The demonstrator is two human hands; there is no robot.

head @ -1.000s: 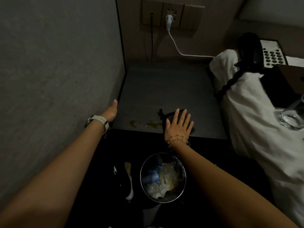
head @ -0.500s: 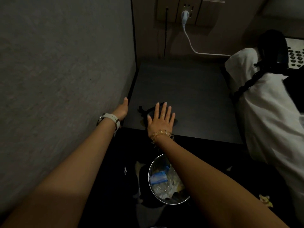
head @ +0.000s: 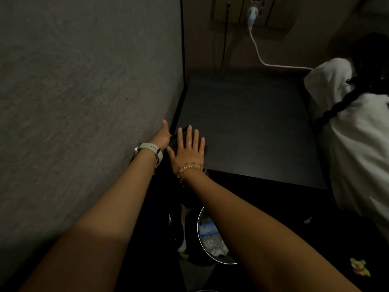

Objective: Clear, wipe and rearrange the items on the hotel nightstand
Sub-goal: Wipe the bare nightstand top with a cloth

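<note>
The desk (head: 248, 123) is bare, likely so it can be wiped. A bed (head: 357, 144) beside the desk carries a phone (head: 370, 51), apparently parked there meanwhile. Below the desk's front edge stands a bin (head: 210, 239). The right hand (head: 189, 147) lies flat, fingers spread, pressing a dark cloth (head: 179, 135) at the desk's front-left corner. The left hand (head: 162, 134) braces on the desk's left edge; I cannot tell its grip.

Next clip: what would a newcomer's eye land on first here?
Two bare forearms reach in from the bottom; the right hand lies flat, fingers spread, on a dark cloth at the near left corner of the dark nightstand. The left hand sits by the wall there. A full metal bin stands on the floor below.
</note>
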